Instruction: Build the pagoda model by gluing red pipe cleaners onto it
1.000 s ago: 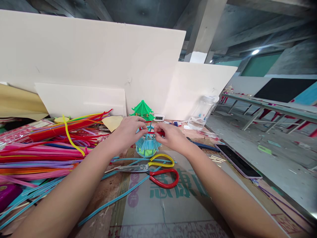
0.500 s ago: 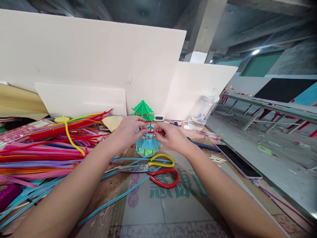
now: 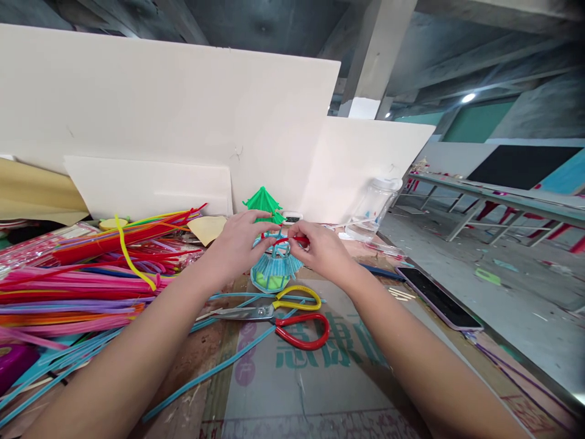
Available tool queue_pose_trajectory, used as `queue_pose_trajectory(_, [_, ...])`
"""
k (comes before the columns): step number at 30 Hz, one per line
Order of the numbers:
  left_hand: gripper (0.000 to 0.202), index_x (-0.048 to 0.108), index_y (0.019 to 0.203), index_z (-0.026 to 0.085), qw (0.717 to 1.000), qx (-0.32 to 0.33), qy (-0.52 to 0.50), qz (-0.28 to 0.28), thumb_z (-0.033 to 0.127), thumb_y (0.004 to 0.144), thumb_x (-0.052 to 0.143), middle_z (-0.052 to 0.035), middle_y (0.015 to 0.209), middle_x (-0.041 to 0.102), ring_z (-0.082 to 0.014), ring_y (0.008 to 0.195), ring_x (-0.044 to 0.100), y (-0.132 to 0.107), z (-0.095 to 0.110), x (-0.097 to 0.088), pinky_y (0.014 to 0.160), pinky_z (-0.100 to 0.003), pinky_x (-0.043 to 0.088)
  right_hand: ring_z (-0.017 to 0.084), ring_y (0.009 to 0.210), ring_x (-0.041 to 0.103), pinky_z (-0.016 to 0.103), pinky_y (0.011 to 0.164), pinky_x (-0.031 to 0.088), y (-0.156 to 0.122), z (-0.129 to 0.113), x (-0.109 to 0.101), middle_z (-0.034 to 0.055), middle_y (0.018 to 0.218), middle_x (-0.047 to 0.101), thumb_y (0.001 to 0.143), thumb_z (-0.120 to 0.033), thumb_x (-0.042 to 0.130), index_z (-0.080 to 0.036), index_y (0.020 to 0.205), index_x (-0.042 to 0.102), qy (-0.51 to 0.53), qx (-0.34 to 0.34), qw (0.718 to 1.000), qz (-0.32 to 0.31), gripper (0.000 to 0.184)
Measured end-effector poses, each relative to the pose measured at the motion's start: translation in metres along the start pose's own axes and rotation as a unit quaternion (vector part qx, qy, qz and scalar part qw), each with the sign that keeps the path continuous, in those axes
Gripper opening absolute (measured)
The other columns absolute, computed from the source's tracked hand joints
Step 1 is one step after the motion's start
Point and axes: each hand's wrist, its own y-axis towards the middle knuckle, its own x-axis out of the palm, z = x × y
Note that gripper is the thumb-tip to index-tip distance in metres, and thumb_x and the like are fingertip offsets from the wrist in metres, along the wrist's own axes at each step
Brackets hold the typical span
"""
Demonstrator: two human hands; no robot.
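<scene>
My left hand (image 3: pixel 240 242) and my right hand (image 3: pixel 325 251) meet above a small blue pipe-cleaner model (image 3: pixel 275 268) with a green base, standing on the table. Both hands pinch a short red pipe cleaner (image 3: pixel 287 239) stretched between their fingertips, at the top of the blue model. Just behind the hands stands a green pipe-cleaner pagoda roof (image 3: pixel 264 202), partly hidden by my left fingers.
A yellow-and-red-handled pair of scissors (image 3: pixel 283 312) lies in front of the model. A big heap of coloured pipe cleaners (image 3: pixel 82 274) fills the left. A phone (image 3: pixel 437 297) lies at the right edge, a clear jar (image 3: pixel 373 206) behind. White boards (image 3: pixel 183 122) back the table.
Both hands have shifted slightly up and to the right with the red pipe cleaner; the camera view tilted a little. The grip is the same.
</scene>
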Motion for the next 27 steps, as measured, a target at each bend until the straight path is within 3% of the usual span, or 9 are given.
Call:
queue_pose_trajectory(5, [0.031, 0.067, 0.119, 0.023, 1.000, 0.013, -0.009, -0.008, 0.032, 0.095, 0.050, -0.0088, 0.129, 0.060, -0.0240, 0.124, 0.052, 0.000, 0.007, -0.007, 0.106, -0.045, 0.040, 0.014, 0.066, 0.054, 0.024, 0.061, 0.033, 0.000, -0.004, -0.001, 0.0004, 0.074, 0.061, 0.084, -0.016, 0.055, -0.018, 0.086, 0.058, -0.014, -0.010, 1.000, -0.005, 0.004])
queue_pose_trajectory(11, [0.022, 0.075, 0.102, 0.023, 0.996, -0.016, 0.024, -0.089, 0.027, 0.091, 0.056, -0.0101, 0.119, 0.065, -0.0289, 0.121, 0.055, 0.000, -0.005, -0.012, 0.101, -0.048, 0.044, 0.014, 0.069, 0.055, 0.024, 0.062, 0.033, -0.001, -0.001, -0.001, 0.0009, 0.078, 0.063, 0.084, -0.017, 0.055, -0.019, 0.088, 0.059, -0.005, 0.003, 0.999, -0.034, 0.005])
queue_pose_trajectory(27, [0.023, 0.075, 0.096, 0.023, 0.997, -0.008, 0.015, -0.069, 0.031, 0.091, 0.054, -0.0092, 0.118, 0.066, -0.0288, 0.118, 0.057, 0.002, -0.008, -0.008, 0.101, -0.049, 0.044, 0.012, 0.065, 0.050, 0.023, 0.061, 0.032, -0.001, 0.005, 0.002, -0.0013, 0.076, 0.060, 0.081, -0.014, 0.053, -0.019, 0.082, 0.058, 0.045, -0.022, 0.997, -0.055, 0.007])
